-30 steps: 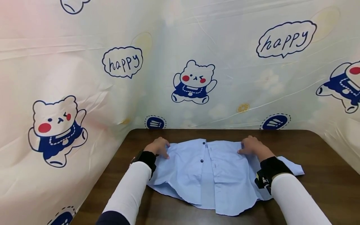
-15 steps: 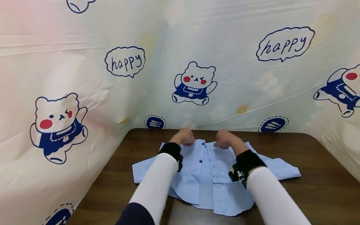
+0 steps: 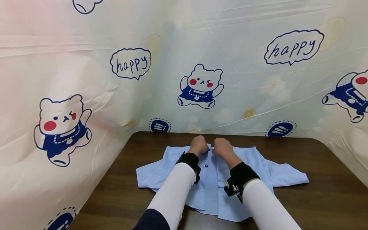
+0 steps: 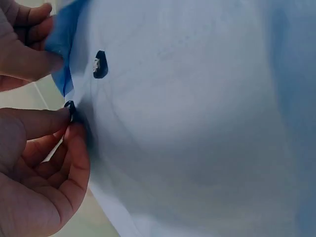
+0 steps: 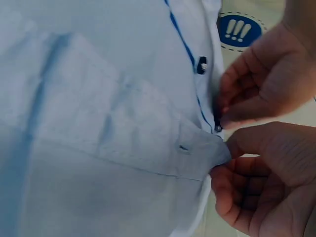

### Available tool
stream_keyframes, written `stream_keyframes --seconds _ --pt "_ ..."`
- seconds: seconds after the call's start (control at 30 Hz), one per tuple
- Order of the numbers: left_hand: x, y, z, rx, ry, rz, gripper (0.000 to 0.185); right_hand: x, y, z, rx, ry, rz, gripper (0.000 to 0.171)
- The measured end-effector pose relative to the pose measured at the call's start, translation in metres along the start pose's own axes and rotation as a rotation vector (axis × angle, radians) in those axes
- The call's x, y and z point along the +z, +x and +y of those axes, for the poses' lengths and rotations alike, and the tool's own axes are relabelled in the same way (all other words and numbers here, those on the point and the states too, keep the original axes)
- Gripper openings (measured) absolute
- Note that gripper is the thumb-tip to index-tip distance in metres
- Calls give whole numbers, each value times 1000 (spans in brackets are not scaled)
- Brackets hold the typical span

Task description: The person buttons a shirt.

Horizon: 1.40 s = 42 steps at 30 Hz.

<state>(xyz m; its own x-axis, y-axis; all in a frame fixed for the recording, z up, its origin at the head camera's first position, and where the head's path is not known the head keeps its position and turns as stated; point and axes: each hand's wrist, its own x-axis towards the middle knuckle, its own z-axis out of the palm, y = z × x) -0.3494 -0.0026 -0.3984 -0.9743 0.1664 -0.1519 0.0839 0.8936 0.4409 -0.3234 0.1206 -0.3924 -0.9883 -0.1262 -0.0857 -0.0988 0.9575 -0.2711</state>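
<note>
Now both hands (image 3: 211, 147) pinch the shirt's (image 3: 258, 166) top edges.

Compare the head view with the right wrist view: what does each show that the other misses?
Only the head view shows the whole light blue shirt spread on the brown table, both short sleeves out, and the bear-print sheet behind. Only the right wrist view shows the buttonhole in the placket corner pinched by the right hand, and a dark button close up. Both show the left hand and right hand meeting at the shirt's top front edge.
</note>
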Motion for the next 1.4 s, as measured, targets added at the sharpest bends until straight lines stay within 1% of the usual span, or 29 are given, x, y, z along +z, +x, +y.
stream_keyframes --seconds 0.07,0.13,0.17,0.2,0.27,0.33,0.4,0.5,0.6,0.67,0.8,1.03,1.17,1.27,1.4 --pt "-1 -3 -1 -5 -9 18 25 -4 -4 4 7 105 38 27" --pt "-1 -6 -1 -14 -91 15 19 -7 -9 9 22 244 52 33" --pt "-1 -7 -2 -22 -162 6 17 -8 -11 12 25 320 52 33" --pt "-1 -9 -2 -34 -254 -8 15 -9 -13 14 36 402 43 31" --pt "-1 -13 -4 -62 -452 -34 11 -10 -16 19 67 554 20 21" --pt "-1 -17 -6 -84 -639 -65 8 -10 -18 22 90 661 -5 11" --pt "0 -21 -7 -90 -786 -93 6 -10 -19 23 121 743 -28 10" --pt "1 -25 -9 -74 -917 -146 7 -9 -20 23 133 812 -40 13" --pt "4 -27 -11 -73 -999 -190 7 -8 -22 22 133 861 -43 14" --pt "6 -28 -11 -83 -1035 -204 6 -7 -24 20 125 872 -40 13" --pt "11 -29 -11 -107 -1063 -185 5 -4 -28 18 109 856 -25 12" --pt "18 -34 -4 -144 -1050 -70 7 -2 -31 15 62 817 4 11" --pt "17 -40 0 -164 -1010 -30 8 -1 -31 14 37 779 8 11" --pt "17 -40 0 -172 -991 -28 8 -1 -30 14 25 766 -3 11" --pt "21 -36 -4 -159 -1007 -55 8 0 -30 13 47 803 -27 14"
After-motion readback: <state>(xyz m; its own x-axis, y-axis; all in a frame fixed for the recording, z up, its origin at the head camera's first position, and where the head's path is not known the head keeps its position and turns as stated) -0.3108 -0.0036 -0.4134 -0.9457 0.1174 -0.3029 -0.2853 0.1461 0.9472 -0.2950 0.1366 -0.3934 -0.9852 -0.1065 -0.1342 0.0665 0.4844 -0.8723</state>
